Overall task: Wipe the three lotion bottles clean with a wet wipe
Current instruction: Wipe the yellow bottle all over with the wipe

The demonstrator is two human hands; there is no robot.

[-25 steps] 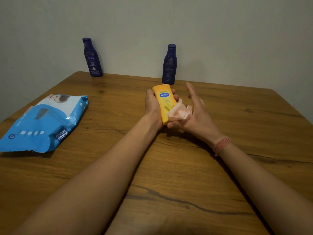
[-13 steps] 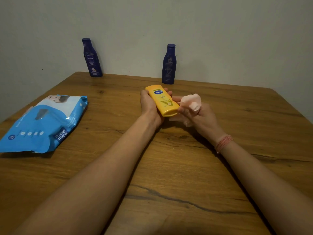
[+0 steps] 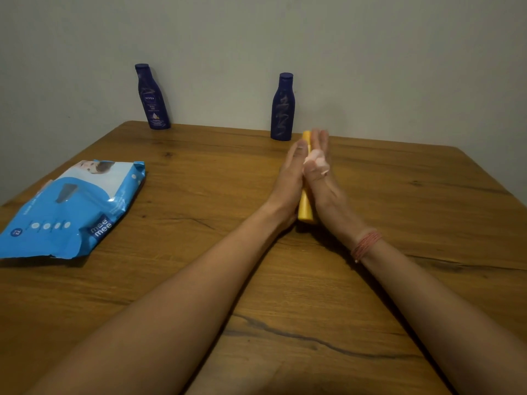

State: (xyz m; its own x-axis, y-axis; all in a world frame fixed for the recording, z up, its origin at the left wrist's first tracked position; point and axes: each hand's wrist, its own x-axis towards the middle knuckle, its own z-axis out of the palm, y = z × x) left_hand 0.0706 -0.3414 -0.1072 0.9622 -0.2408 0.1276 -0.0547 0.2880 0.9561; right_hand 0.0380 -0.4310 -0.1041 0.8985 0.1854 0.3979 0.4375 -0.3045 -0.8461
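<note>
The yellow bottle (image 3: 305, 206) sits just right of the frame's centre, sandwiched edge-on between the two palms, so no label on it can be read. Only its lower end, near the wrists, and a sliver of its top by the fingertips show. The left hand (image 3: 291, 181) lies flat along the bottle's left side with fingers straight, pressing rather than curling round it. The right hand (image 3: 325, 178) presses against the other side, fingers also stretched out and slightly blurred, with a crumpled pale wipe (image 3: 316, 161) caught between it and the bottle near the thumb. A band of red thread (image 3: 366, 245) circles the right wrist.

At the back of the wooden table (image 3: 427, 209), against the wall, two dark blue bottles stand upright and well apart. The left bottle (image 3: 152, 98), in the upper left of the frame, reads "NIVEA" with smaller print I cannot make out. The middle bottle (image 3: 283, 108), upper centre, shows no readable writing and stands just behind the fingertips.

At the left edge lies a blue wipes pack (image 3: 71, 209), marked "mee mee" and "72".
</note>
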